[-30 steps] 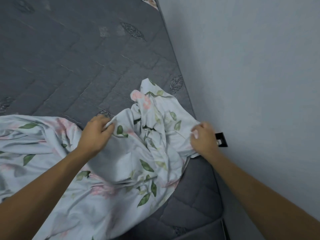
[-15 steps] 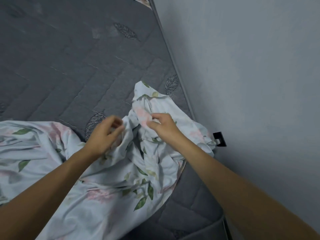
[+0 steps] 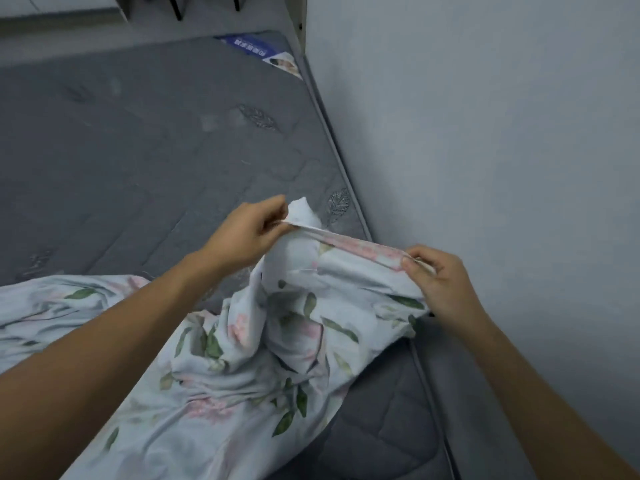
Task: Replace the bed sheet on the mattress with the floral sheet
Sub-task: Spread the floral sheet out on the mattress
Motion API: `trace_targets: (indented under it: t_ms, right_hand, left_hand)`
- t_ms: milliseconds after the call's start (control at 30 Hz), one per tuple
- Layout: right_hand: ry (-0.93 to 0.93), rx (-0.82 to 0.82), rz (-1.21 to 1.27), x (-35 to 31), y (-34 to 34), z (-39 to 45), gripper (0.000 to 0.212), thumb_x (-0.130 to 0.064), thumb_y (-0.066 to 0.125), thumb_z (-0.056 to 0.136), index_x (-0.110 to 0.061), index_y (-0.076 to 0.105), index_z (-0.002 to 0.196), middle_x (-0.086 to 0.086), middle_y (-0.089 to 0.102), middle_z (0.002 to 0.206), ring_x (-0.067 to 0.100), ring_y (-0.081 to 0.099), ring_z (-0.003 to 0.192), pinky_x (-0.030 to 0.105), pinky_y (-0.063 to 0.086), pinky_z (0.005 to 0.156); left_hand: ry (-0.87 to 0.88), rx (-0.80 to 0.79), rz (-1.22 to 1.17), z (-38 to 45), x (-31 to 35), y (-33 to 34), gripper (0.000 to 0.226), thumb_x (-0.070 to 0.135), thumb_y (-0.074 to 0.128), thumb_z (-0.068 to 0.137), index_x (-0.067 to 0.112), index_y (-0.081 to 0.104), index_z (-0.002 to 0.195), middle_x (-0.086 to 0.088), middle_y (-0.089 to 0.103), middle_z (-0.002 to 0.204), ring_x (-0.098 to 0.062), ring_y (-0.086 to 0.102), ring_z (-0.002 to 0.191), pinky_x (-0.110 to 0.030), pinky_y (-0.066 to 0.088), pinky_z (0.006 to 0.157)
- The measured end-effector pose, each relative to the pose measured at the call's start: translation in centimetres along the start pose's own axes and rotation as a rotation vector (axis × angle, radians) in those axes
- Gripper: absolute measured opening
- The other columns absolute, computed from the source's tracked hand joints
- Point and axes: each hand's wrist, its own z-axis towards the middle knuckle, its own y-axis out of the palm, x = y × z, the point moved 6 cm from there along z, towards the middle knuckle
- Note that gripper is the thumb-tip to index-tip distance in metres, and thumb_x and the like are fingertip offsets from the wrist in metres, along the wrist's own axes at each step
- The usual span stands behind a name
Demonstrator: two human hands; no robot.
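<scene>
The floral sheet (image 3: 242,368), pale blue with green leaves and pink flowers, lies bunched on the near part of the bare grey quilted mattress (image 3: 138,150). My left hand (image 3: 252,230) pinches the sheet's hem, lifted above the mattress. My right hand (image 3: 440,282) pinches the same hem further right, near the wall. The stretch of edge between both hands is pulled taut. The rest of the sheet hangs down in folds and spreads to the left.
A pale wall (image 3: 485,133) runs close along the mattress's right side. A blue and white label (image 3: 266,51) sits at the mattress's far corner. Dark furniture legs (image 3: 176,8) stand on the floor beyond the bed.
Both hands have risen and moved apart. The right hand went from the middle of the bunch back toward the wall, and a hem edge is now stretched between them. The camera looks further up.
</scene>
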Motion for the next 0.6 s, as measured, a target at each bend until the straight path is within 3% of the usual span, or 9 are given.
trace_targets:
  t_ms: [100, 133, 200, 233, 300, 400, 500, 600]
  right_hand:
    - [-0.059, 0.011, -0.191, -1.8, -0.7, 1.5, 0.016, -0.032, 0.068, 0.084, -0.047, 0.063, 0.082, -0.018, 0.061, 0.084, 0.002, 0.061, 0.079, 0.035, 0.048, 0.074]
    - [-0.112, -0.042, -0.154, -3.7, -0.3, 1.9, 0.021, -0.03, 0.076, 0.083, -0.043, 0.066, 0.096, -0.016, 0.063, 0.097, 0.003, 0.064, 0.092, 0.036, 0.052, 0.082]
    - [-0.129, -0.222, 0.013, -7.2, 1.2, 2.7, 0.053, -0.026, 0.088, 0.081, -0.03, 0.059, 0.125, -0.017, 0.065, 0.111, 0.001, 0.066, 0.104, 0.025, 0.053, 0.091]
    - [-0.118, -0.29, 0.059, -8.3, 2.3, 3.1, 0.058, -0.025, 0.089, 0.081, -0.026, 0.057, 0.13, -0.021, 0.066, 0.1, -0.005, 0.066, 0.095, 0.02, 0.052, 0.085]
    - [-0.119, -0.316, 0.047, -9.1, 4.0, 4.2, 0.04, -0.026, 0.082, 0.086, -0.014, 0.065, 0.12, -0.023, 0.056, 0.071, -0.006, 0.055, 0.068, 0.018, 0.043, 0.068]
    - [-0.124, -0.25, 0.163, -7.6, 4.3, 4.5, 0.019, -0.017, 0.064, 0.082, -0.002, 0.073, 0.089, -0.009, 0.06, 0.071, 0.004, 0.054, 0.071, 0.027, 0.039, 0.065]
    - [-0.1, -0.304, 0.23, -4.9, 4.2, 2.5, 0.018, 0.001, 0.061, 0.084, -0.011, 0.073, 0.08, -0.013, 0.067, 0.071, 0.0, 0.059, 0.07, 0.016, 0.043, 0.065]
    - [-0.038, -0.341, 0.274, -2.0, 4.5, 0.2, 0.012, -0.005, 0.063, 0.081, -0.009, 0.075, 0.082, -0.011, 0.069, 0.072, 0.0, 0.061, 0.07, 0.015, 0.046, 0.064]
  left_hand:
    - [0.171, 0.095, 0.162, 2.7, 7.6, -3.0, 0.028, 0.035, 0.059, 0.104, 0.023, 0.04, 0.086, 0.005, 0.04, 0.061, -0.024, 0.038, 0.058, -0.036, 0.029, 0.052]
    - [0.233, 0.097, 0.17, 3.5, 10.0, -3.5, 0.03, 0.036, 0.059, 0.104, 0.024, 0.038, 0.086, 0.005, 0.038, 0.059, -0.025, 0.036, 0.057, -0.037, 0.027, 0.051]
    - [0.313, 0.075, 0.151, 4.2, 13.4, -3.7, 0.031, 0.036, 0.059, 0.104, 0.025, 0.036, 0.085, 0.003, 0.04, 0.06, -0.025, 0.038, 0.057, -0.039, 0.03, 0.051]
    - [0.32, 0.063, 0.115, 4.3, 14.0, -3.6, 0.031, 0.037, 0.061, 0.103, 0.024, 0.038, 0.085, 0.001, 0.043, 0.061, -0.026, 0.041, 0.059, -0.04, 0.034, 0.053]
    - [0.278, 0.028, -0.028, 3.7, 13.4, -3.3, 0.031, 0.041, 0.068, 0.099, 0.021, 0.047, 0.086, 0.0, 0.051, 0.066, -0.022, 0.048, 0.061, -0.037, 0.039, 0.056]
    - [0.059, -0.254, -0.205, 1.4, 7.5, -0.5, 0.039, 0.048, 0.085, 0.082, 0.022, 0.061, 0.098, 0.003, 0.063, 0.074, -0.01, 0.051, 0.063, -0.026, 0.039, 0.057]
    - [-0.075, -0.693, -0.003, -3.1, 1.2, 5.2, 0.04, 0.049, 0.092, 0.072, 0.022, 0.069, 0.09, 0.009, 0.064, 0.072, -0.011, 0.057, 0.066, -0.031, 0.044, 0.059]
    - [-0.142, -0.878, 0.263, -6.0, -3.4, 8.6, 0.031, 0.036, 0.083, 0.083, 0.028, 0.055, 0.072, 0.014, 0.056, 0.073, -0.014, 0.057, 0.071, -0.026, 0.044, 0.061]
